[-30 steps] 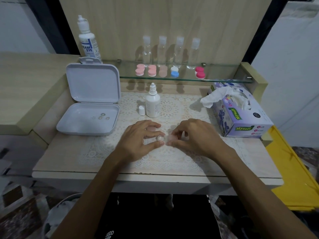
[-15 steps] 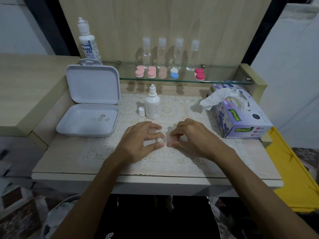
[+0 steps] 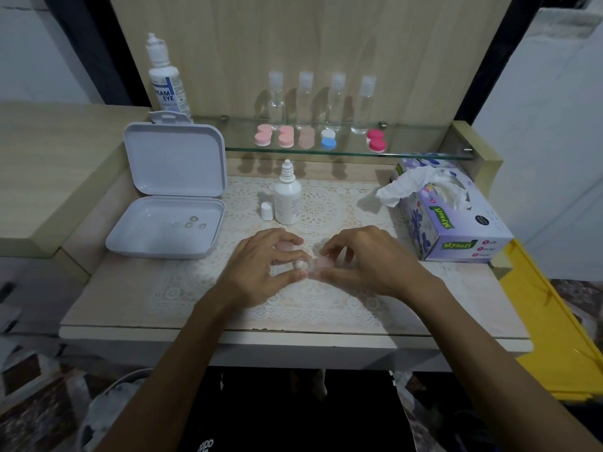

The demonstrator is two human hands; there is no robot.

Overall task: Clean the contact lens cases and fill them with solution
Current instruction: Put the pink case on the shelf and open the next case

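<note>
A pale contact lens case [image 3: 302, 265] lies on the lace mat [image 3: 313, 207] at the table's middle. My left hand [image 3: 261, 265] pinches its left well between thumb and fingers. My right hand [image 3: 365, 259] curls its fingers around a pale pink cap [image 3: 324, 263] on the case's right side. A loose pink cap [image 3: 285, 246] shows under my left fingers. Behind them stands a small white solution bottle [image 3: 287, 199], uncapped, with its white cap [image 3: 267, 211] beside it.
An open white box [image 3: 169, 223] with several small lenses sits at the left. The glass shelf [image 3: 424, 148] carries several coloured lens cases, several clear bottles and a large solution bottle [image 3: 166, 79]. A tissue box [image 3: 456, 220] stands at the right.
Both hands stay at the lens case, with only slight shifts of the fingers. The camera view has drifted a little.
</note>
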